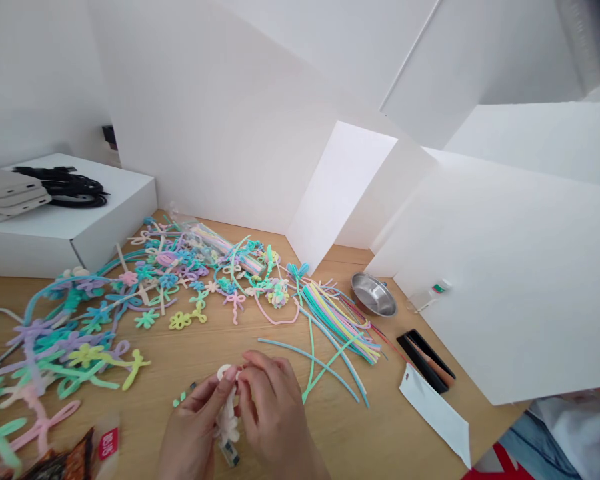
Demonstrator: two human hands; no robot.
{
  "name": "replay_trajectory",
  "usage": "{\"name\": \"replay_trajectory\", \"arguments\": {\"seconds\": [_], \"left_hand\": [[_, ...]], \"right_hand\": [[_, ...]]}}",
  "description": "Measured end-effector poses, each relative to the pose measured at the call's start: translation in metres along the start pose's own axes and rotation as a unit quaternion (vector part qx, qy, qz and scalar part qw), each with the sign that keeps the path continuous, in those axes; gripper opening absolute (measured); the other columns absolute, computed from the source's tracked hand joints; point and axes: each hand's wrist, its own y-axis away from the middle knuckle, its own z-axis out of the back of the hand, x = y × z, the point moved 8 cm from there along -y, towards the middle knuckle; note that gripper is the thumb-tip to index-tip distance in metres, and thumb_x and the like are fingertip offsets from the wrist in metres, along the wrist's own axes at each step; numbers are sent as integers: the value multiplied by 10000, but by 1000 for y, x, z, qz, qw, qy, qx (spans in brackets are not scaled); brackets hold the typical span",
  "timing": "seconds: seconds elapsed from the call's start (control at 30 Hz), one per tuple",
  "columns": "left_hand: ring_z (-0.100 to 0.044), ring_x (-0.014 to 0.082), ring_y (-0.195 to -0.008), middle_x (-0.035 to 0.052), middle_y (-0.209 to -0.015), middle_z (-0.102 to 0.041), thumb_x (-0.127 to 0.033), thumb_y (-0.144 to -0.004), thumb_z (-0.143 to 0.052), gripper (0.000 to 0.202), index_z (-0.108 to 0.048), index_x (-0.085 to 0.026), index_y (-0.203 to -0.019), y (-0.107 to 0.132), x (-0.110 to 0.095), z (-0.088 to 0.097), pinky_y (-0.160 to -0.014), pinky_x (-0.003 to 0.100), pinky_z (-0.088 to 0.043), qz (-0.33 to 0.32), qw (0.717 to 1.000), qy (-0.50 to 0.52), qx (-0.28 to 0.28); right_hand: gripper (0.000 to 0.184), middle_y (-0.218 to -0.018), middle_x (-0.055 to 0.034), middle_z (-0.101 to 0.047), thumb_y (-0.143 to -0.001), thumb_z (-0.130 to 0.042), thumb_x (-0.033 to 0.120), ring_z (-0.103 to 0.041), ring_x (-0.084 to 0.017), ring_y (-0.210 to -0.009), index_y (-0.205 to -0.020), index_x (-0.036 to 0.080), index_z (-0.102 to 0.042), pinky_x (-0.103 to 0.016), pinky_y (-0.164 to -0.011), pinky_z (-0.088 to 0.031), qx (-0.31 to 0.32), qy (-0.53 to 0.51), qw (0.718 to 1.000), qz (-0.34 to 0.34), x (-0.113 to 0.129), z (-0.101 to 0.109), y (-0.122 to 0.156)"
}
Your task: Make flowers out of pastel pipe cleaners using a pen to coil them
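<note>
Low in the middle of the view, my left hand (196,421) pinches a white fuzzy pipe cleaner (228,417) bent into loops like a flower. My right hand (275,403) has its fingertips closed on the upper end of the same piece, close to my left thumb. Part of the piece is hidden behind the fingers. Beneath it lies a small object with a dark end (230,455), mostly covered, whose kind I cannot make out. Just left of my left hand are small green bits (180,399) on the wooden table (180,353).
Many pastel pipe cleaner flowers (95,313) spread over the left and back. Straight pipe cleaners (335,320) lie right of centre, near a metal bowl (374,295), a black tray (426,361) and a white packet (436,415). A white box (115,220) with cables stands back left.
</note>
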Motion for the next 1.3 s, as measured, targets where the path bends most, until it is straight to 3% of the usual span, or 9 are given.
{"name": "replay_trajectory", "arguments": {"seconds": [0.57, 0.77, 0.83, 0.9, 0.97, 1.07, 1.13, 1.23, 1.3], "left_hand": [[-596, 124, -497, -19, -595, -715, -403, -539, -849, 297, -774, -210, -752, -4, -3, 7, -469, 190, -499, -43, 995, -90, 6], [-599, 179, -730, -51, -704, -703, -365, -624, -811, 136, -747, -299, -725, 5, -31, 6, -660, 194, -482, -156, 971, -182, 2], [-587, 194, -807, -49, -764, -696, -354, -637, -802, 95, -734, -310, -687, 9, -39, 6, -705, 193, -458, -189, 959, -212, 5], [-582, 207, -831, -33, -782, -685, -355, -650, -786, 75, -727, -309, -648, 14, -46, 8, -735, 209, -437, -230, 941, -248, 12], [-599, 221, -843, -11, -821, -696, -337, -685, -753, 29, -742, -316, -669, 19, -54, 7, -772, 239, -425, -288, 905, -312, 30], [-613, 230, -843, -2, -828, -706, -344, -698, -735, 31, -746, -319, -684, 21, -64, 9, -790, 261, -427, -332, 873, -355, 29], [-601, 215, -804, -24, -780, -696, -384, -655, -769, 90, -730, -307, -682, 13, -62, 19, -739, 239, -441, -271, 914, -300, -7], [-579, 184, -670, -43, -670, -676, -458, -613, -783, 221, -723, -273, -718, 2, -49, 23, -597, 219, -460, -159, 964, -212, -23], [-570, 177, -598, -25, -632, -676, -489, -638, -755, 272, -730, -237, -737, 0, -42, 16, -548, 237, -473, -122, 973, -194, 6]], "right_hand": [[248, -955, -76, -674, -976, -362, 140, -617, -180, -843, -1124, 157, -560, -348, -789, -394, 111, 25, 990, 80, -4, -4, 3], [166, -847, -48, -681, -912, -459, 164, -610, -181, -789, -952, 188, -618, -309, -729, -433, 54, -83, 993, -58, -6, 0, 1], [128, -760, -35, -660, -868, -529, 232, -599, -165, -697, -848, 179, -643, -274, -644, -446, 83, -221, 945, -226, -24, -9, 3], [175, -636, -8, -614, -802, -608, 317, -539, -118, -524, -748, 156, -646, -227, -511, -422, 138, -388, 827, -383, -34, -28, 14], [249, -550, 11, -574, -744, -652, 372, -460, -77, -410, -674, 133, -639, -200, -430, -386, 187, -484, 736, -435, -31, -41, 18], [306, -554, -3, -587, -738, -647, 418, -464, -72, -400, -680, 118, -649, -209, -444, -413, 203, -524, 705, -434, -28, -47, 17], [300, -648, -26, -634, -765, -636, 427, -547, -104, -495, -793, 129, -662, -243, -537, -467, 161, -510, 734, -418, -31, -43, 15], [263, -865, -55, -677, -791, -664, 315, -627, -175, -774, -1013, 178, -633, -314, -749, -483, 62, -343, 902, -257, -27, -12, 1], [271, -942, -65, -671, -826, -643, 224, -614, -196, -870, -1094, 205, -604, -337, -799, -454, 30, -172, 981, -88, -9, 5, -5]]}}
